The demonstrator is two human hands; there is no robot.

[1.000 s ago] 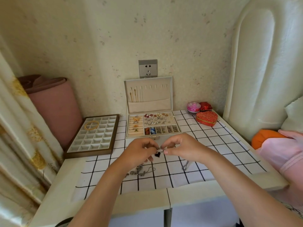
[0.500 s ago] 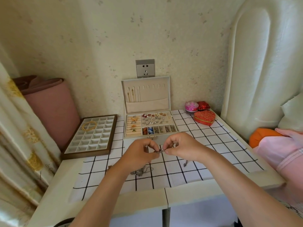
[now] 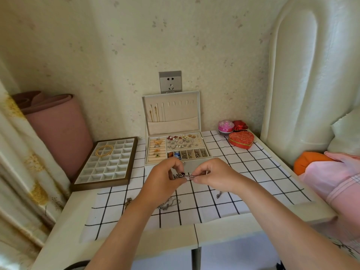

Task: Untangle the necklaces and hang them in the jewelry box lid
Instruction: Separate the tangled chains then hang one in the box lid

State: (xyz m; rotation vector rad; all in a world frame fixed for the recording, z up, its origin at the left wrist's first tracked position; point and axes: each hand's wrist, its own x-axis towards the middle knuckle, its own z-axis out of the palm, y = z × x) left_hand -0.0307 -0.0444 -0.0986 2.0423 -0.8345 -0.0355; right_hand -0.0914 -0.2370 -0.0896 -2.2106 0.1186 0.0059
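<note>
- Left hand: fingers curled, thumb and fingertips pinching one end of a silver necklace; held above the checked cloth, just in front of the jewelry box
- Right hand: fingers curled, pinching the other end of the same necklace; the two hands nearly meet, with a short bunched length of chain showing between them
- A small dark red piece sits on the chain by the left fingertips; too small to tell what it is
- Loose chains on the cloth: one tangle below the left wrist, a short piece below the right wrist, and another piece left of the left forearm
- Jewelry box: open, standing at the back of the cloth, with rings, earrings and small items in its compartments
- Lid: upright against the wall, with a row of hooks over a pocket; gold necklaces hang from the leftmost hooks, ends tucked into the pocket
- Divided tray: left of the box, with a gold hoop lying across its far cells
- Heart-shaped red box, pink round box and small red box: grouped at the far right corner of the table
- Wall socket: directly above the lid
</note>
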